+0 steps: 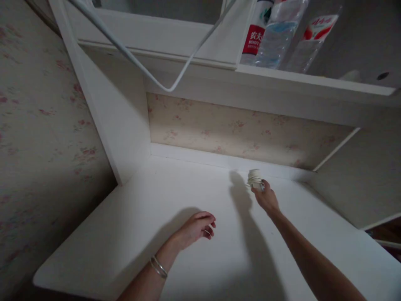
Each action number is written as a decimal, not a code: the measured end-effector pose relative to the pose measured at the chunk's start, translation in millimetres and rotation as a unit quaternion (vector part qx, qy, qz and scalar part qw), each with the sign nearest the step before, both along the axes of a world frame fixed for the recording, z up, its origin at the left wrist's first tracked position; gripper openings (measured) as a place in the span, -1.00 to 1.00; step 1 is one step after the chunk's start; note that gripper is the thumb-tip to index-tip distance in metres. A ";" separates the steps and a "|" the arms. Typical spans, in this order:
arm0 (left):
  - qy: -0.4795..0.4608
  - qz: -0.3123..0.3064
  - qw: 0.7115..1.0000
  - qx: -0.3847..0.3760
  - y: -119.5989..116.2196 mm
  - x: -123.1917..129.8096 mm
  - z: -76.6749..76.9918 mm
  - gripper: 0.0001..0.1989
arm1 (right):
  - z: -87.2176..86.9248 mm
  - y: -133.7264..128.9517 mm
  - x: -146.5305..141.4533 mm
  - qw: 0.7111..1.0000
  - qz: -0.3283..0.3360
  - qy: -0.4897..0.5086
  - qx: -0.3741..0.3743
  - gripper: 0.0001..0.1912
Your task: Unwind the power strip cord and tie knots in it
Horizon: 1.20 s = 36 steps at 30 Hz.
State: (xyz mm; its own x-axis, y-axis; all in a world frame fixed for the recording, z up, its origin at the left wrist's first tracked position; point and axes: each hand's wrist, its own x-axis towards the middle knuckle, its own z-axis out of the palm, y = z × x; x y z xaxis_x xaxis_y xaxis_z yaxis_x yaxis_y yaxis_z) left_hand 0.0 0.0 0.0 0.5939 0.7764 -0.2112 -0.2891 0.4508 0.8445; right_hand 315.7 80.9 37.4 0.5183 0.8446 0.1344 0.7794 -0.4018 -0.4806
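Observation:
My right hand [265,196] reaches to the back of the white desk [200,179], with its fingers closed around a small white ribbed object [255,175]. That object shows stacked ridges, like a wound cord, but its kind is too small to make out. It is near the desk's rear edge, and I cannot tell whether it touches the surface. Closer to me, my left hand [197,229] holds nothing above the desk, its fingers loosely bent and apart. A silver bangle [159,266] circles the left wrist.
A white cable [171,88] hangs in a loop ahead of the upper cabinet. Several plastic bottles [278,37] stand on the shelf [313,80] at upper right. White side panels [109,113] bound the desk, and floral wallpaper [219,129] covers the wall behind.

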 end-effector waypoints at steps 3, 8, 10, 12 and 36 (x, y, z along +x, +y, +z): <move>-0.018 0.020 1.000 0.001 0.2 0.8 -2.1 -0.71 | -6.0 -15.0 -56.7 0.978 0.086 0.140 0.125 -0.24; -0.095 0.081 0.992 -0.014 0.8 3.3 -4.0 -0.61 | -35.1 -49.5 -164.9 0.920 0.201 0.273 0.198 -0.26; -0.133 0.126 0.983 -0.019 1.2 2.0 -2.2 -0.56 | -45.5 -62.0 -198.8 0.910 0.238 0.274 0.200 -0.36; -0.153 0.181 0.971 -0.034 1.8 -1.0 -0.1 -0.53 | -50.8 -71.3 -221.8 0.901 0.265 0.269 0.214 -0.45; -0.108 0.198 0.962 -0.156 11.9 -10.8 -3.7 -0.75 | -26.3 -84.8 -205.7 0.871 0.251 0.364 0.213 -0.71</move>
State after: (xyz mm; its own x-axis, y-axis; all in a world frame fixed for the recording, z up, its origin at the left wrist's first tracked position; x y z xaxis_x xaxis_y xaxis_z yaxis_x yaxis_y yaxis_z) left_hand -10.8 11.9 -3.7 0.3217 0.8693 -0.3752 -0.6434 0.4914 0.5870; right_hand 110.0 -3.9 11.1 0.1774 0.9434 0.2803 0.2310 0.2370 -0.9436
